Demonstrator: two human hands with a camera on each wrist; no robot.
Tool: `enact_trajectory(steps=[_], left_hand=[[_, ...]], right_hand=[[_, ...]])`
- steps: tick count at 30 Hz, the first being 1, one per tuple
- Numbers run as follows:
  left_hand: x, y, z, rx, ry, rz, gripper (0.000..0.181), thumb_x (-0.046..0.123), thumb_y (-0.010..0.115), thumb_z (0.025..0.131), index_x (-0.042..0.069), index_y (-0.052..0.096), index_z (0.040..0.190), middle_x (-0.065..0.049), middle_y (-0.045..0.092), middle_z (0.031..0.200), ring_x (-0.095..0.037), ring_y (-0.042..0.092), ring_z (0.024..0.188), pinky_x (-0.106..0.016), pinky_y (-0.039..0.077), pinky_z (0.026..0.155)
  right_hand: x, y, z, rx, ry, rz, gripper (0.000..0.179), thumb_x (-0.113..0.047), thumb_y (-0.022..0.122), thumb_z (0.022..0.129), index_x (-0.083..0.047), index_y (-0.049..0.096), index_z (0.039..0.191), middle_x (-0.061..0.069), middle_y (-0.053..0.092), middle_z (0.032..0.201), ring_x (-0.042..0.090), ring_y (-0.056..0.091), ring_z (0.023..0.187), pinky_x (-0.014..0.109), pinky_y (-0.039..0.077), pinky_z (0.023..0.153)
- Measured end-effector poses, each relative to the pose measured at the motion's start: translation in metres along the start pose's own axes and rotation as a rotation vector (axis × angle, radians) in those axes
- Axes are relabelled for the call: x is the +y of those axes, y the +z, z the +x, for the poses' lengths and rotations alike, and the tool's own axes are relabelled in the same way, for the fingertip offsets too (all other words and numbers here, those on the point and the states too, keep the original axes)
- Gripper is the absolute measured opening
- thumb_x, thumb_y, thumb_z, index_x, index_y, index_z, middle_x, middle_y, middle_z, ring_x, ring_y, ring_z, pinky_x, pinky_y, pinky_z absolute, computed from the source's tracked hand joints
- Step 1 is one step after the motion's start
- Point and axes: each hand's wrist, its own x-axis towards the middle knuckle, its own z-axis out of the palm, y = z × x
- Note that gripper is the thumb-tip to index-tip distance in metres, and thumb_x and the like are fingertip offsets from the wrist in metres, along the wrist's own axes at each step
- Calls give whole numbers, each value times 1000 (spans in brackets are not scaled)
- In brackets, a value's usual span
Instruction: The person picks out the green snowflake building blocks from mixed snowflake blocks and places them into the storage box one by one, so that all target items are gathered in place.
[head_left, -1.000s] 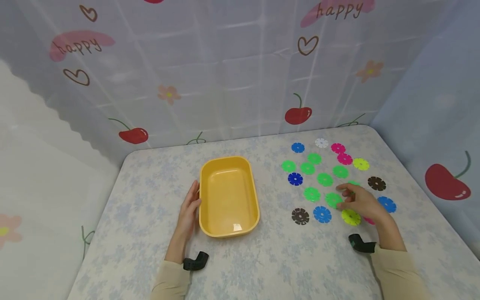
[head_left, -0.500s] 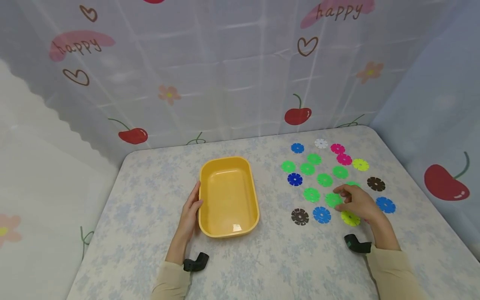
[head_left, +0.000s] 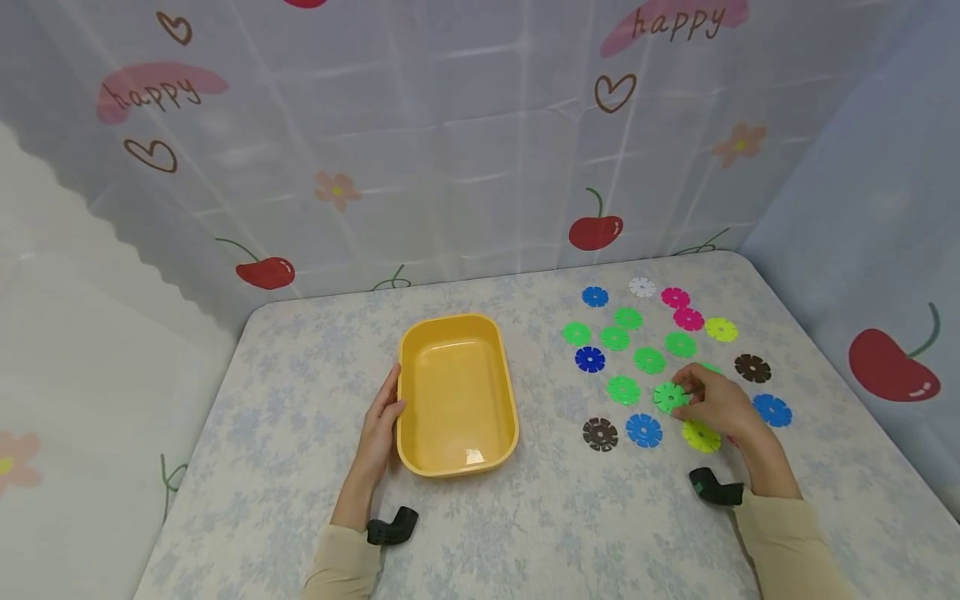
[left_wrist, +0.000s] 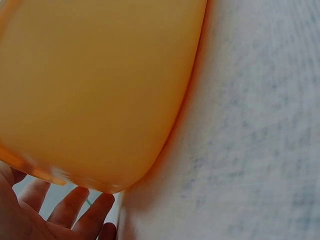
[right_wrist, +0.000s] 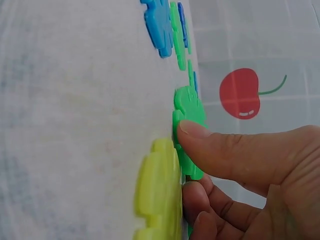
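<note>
On the left, my left hand holds the left side of a yellow plastic tray, thumb at the rim. Fingertips touch its outer wall in the left wrist view. My right hand pinches a green notched building disc between thumb and fingers. In the right wrist view this green disc stands tilted up, the thumb on its face. A yellow-green disc lies just below the hand. Another green disc and a pink disc are partly hidden by it.
Several more notched discs lie flat around the right hand: green, blue, dark brown, pink and white. A patterned cloth covers the table. A printed curtain hangs behind.
My right hand moves slightly left, and its fingers take hold of the green disc, lifting it into a tilt. The left hand's thumb shifts onto the tray's rim.
</note>
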Motion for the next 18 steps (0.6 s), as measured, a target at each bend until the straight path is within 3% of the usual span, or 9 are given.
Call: enact_trajectory(steps=[8,18], left_hand=[[-1,0,-1,1,13,24,54,21,37,106,31,21,157,10,14,164,-12,10,152,-4,25,106],[-1,2,0,-13,22,-16,55,20,37,106,32,21,157,14,14,163,-7,11,151,-4,28,106]], right_hand=[[2,-4,3,-9,28,23,32,-6,67,89,0,57,118,17,56,100,25,54,83,31,46,61],[2,-7,5,4,48,99,27,-5,58,95,5,57,120,22,59,100,25,60,80,31,50,62]])
